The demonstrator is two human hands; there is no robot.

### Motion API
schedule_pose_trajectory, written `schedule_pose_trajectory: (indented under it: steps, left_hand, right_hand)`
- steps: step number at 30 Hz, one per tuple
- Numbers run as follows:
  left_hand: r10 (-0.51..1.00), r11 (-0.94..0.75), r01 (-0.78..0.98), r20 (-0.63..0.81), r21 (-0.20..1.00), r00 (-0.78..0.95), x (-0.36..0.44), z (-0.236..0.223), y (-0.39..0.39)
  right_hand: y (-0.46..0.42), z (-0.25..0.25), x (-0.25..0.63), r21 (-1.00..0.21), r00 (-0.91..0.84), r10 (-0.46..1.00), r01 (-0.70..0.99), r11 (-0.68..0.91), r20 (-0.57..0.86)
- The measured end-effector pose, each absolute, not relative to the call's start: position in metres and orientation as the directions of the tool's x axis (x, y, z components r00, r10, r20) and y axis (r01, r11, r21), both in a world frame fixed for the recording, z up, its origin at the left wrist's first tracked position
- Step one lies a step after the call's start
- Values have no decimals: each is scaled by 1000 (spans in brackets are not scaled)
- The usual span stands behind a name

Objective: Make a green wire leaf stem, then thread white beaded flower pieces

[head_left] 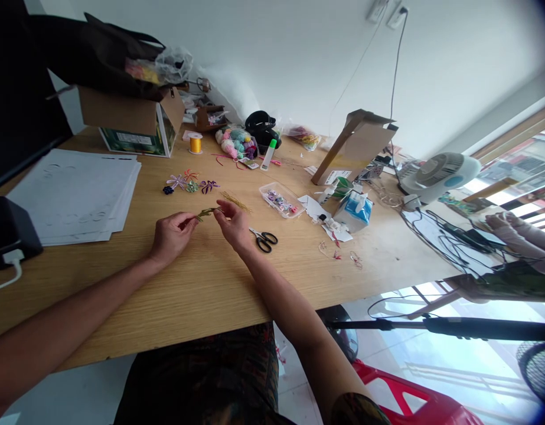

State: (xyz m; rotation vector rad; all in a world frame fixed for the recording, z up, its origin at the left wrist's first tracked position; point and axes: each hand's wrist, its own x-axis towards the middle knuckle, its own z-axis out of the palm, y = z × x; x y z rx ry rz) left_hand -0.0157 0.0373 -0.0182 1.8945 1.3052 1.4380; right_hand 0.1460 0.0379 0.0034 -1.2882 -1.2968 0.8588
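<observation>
Between my left hand point(172, 236) and my right hand point(234, 224), the fingertips of both pinch a small green wire sprig point(205, 213). Just past my right fingers lies a loose tuft of golden strands point(235, 202). Black-handled scissors point(264, 239) rest to the right of my right hand. Several small wire flowers point(188, 185) in purple, orange and green lie on the wooden table point(210, 289) ahead of my hands.
Farther back are a yellow thread spool point(195, 143), a bundle of pastel yarn point(237, 144), and a plastic tray of beads point(278, 200). Paper sheets point(77, 198) lie left, a tissue box point(354, 211) right. A person's hand point(498, 221) shows at far right.
</observation>
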Motion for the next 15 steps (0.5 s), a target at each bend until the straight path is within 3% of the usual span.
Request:
schedule_pose_trajectory:
  steps: [4,8,10,12,15]
  left_hand:
    - [715,-616,578,688,536,124,-19,-12,34]
    - [684,-638,594,715,490,145,-21,-8,33]
    - [715,-618,560,691,551,110,-20,-8,34]
    - [792,-554,460,609,694,34,-18,-9,36]
    - [963,-255,100,262,962,-62,-13,-11,38]
  right_hand:
    - [38,5,148,-957,195,964,262,126,180]
    - [39,5,148,-958,194,967,264,111,166]
    - [38,4,147,-964,165,975,244,107,150]
    - [38,2,145,-971,139,981,213,105,137]
    - [36,-1,141,-985,103,991,154,72,88]
